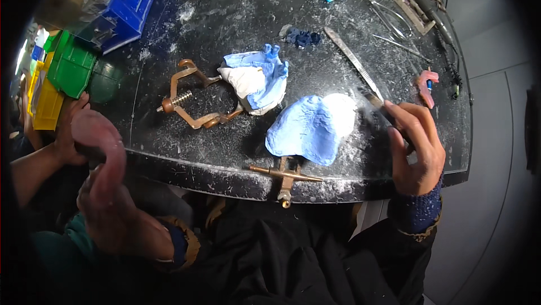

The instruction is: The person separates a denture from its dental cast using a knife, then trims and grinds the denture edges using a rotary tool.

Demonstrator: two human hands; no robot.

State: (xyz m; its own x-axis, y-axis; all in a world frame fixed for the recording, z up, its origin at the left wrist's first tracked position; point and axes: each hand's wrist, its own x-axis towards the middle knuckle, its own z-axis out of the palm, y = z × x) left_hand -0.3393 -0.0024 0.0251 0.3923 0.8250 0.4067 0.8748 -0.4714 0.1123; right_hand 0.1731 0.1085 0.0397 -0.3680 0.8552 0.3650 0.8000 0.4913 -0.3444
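My left hand (pixel 115 223), raised at the lower left in front of the bench, grips a blurred pink curved piece (pixel 107 150), which looks like a dental wax rim. Over the bench at the right, my right hand (pixel 420 150) has its fingers bent around a blurred dark-handled tool (pixel 376 102); its exact kind is unclear. The tool's tip is near the lower end of a silver scalpel handle (pixel 352 62) lying on the bench. Left of that hand lies a blue dental cast (pixel 304 130) on a white base, with a brass articulator part (pixel 287 178) at the bench edge.
Another blue-and-white cast (pixel 256 82) is joined to a brass articulator frame (pixel 183 99). Dark blue scraps (pixel 302 37) lie behind. A pink piece (pixel 426 88), scissors (pixel 383 14) and cords are at the right. Blue (pixel 129 9) and green bins (pixel 73 65) stand left, near another person's hand (pixel 70 130).
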